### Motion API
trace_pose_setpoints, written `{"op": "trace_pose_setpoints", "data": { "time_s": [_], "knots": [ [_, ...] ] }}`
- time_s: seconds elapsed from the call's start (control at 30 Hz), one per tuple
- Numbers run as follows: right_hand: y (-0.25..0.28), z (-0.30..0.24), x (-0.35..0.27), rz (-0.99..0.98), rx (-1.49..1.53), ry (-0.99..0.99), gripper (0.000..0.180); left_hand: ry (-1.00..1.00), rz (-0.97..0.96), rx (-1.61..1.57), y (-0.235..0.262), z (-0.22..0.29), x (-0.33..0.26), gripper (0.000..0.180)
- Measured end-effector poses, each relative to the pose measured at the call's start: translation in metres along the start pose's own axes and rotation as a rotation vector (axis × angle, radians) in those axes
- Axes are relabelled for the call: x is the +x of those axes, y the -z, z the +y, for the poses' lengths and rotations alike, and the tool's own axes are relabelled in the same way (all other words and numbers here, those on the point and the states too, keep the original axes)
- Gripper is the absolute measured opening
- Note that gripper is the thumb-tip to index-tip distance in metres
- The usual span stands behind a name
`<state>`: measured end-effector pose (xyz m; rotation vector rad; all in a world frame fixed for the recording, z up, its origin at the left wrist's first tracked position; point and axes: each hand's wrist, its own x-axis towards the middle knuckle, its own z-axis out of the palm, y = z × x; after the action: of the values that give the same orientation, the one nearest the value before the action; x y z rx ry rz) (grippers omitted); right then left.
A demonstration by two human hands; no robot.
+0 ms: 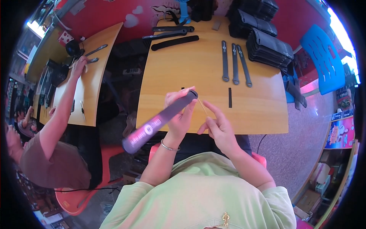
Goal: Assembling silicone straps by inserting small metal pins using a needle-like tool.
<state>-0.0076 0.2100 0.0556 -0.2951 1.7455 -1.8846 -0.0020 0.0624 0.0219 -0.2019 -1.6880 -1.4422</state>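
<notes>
wooden table [259, 114] | three flat straps [235, 64] | stacked black pieces [268, 47] | blue chair [324, 61]

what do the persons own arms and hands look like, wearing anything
Both forearms are bare, coming out of short light green sleeves of a top. The left hand has a thin silver bangle at the wrist. The right hand shows no ring, watch or glove. No gloves on the fingers.
</notes>
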Motion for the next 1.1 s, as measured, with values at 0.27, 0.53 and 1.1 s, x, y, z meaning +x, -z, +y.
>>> {"op": "trace_pose_setpoints", "data": {
  "time_s": [0.27, 0.53, 1.1],
  "knots": [
    [0.02, 0.003, 0.016, 0.162, -0.899, 0.69, 0.036, 0.337, 0.05, -0.294, 0.003, 0.006, 0.004, 0.037],
    [0.017, 0.011, 0.02, 0.057, -0.617, 0.468, 0.037, 0.193, 0.04, -0.049, 0.002, 0.001, 0.003, 0.036],
    [0.012, -0.006, 0.043, 0.026, -0.272, 0.27, 0.033, 0.712, -0.055, -0.372, 0.0, 0.001, 0.018, 0.053]
  ]
}}
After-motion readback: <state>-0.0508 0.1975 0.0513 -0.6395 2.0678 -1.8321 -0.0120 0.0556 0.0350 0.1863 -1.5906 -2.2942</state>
